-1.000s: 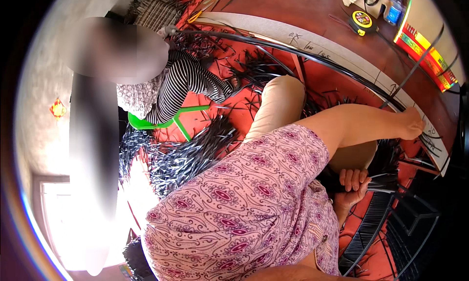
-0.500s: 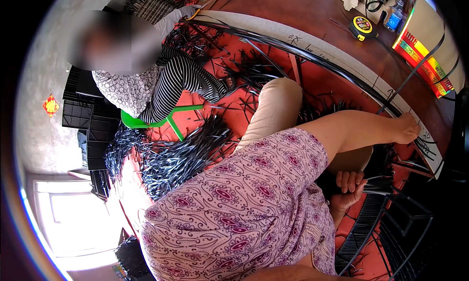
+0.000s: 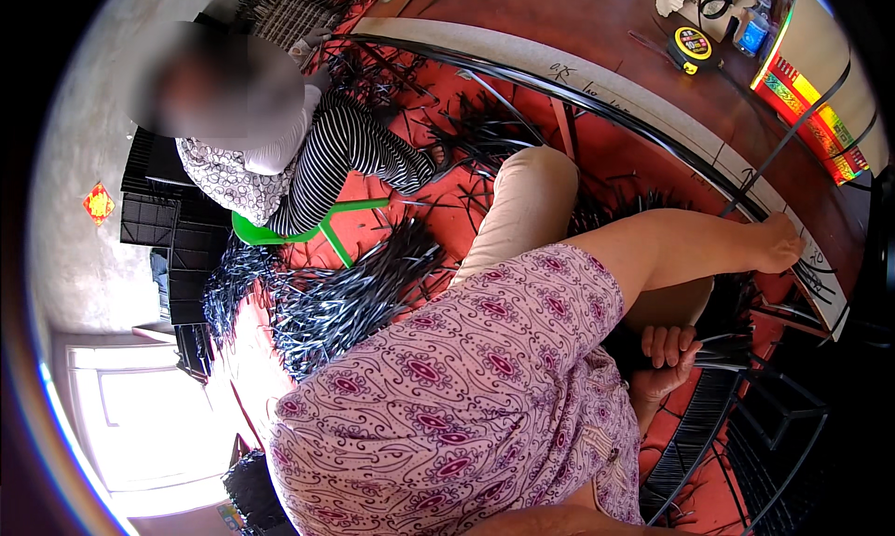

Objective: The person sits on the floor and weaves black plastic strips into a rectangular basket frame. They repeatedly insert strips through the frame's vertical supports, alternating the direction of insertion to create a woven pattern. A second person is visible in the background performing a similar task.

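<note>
My left hand (image 3: 778,244) is closed at the table's edge, on a bundle of long black plastic strips (image 3: 643,126) that runs along the pale marked board (image 3: 522,59). Lower down, in front of my body, my right hand (image 3: 666,361) has its fingers curled round the ends of more black strips (image 3: 722,351). These ends stick out beside a black wire frame (image 3: 783,407). What lies inside each fist is mostly hidden.
A yellow tape measure (image 3: 691,50), a blue bottle (image 3: 751,36) and a red-and-yellow box (image 3: 811,116) stand on the table (image 3: 597,23). A co-worker (image 3: 233,177) sits on a green stool (image 3: 322,221). Heaped black strips (image 3: 345,303) cover part of the red floor.
The co-worker's hand has drawn back from the table's far end toward their body, away from a yellow-handled tool. My two hands have hardly moved.
</note>
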A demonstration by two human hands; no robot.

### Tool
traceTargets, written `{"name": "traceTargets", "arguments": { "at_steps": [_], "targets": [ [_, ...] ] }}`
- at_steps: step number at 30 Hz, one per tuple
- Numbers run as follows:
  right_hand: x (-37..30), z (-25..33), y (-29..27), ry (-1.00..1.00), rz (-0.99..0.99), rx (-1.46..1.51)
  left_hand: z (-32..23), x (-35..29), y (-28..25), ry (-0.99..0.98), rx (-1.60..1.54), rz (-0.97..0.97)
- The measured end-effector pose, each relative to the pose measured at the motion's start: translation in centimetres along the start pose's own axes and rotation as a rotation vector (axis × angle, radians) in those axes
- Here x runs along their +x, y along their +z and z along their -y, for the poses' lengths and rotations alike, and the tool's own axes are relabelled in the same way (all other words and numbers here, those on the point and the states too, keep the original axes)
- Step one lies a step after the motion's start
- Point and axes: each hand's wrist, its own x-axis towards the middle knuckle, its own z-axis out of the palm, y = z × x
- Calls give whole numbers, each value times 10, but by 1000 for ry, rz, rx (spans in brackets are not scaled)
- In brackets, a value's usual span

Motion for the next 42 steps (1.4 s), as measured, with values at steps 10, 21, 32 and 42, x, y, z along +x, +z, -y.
{"name": "traceTargets", "arguments": {
  "at_steps": [10,21,32,42],
  "targets": [
    [0,0,-4,5,5,-11,0,1,2,1,-14,-23],
    [-1,0,-2,-7,24,-15,0,4,6,8,9,-66],
    [0,-1,-1,-12,5,-22,1,8,11,-22,-15,-63],
    [-3,-3,2,-22,-21,-40,0,3,12,-6,-6,-79]
  ]
}}
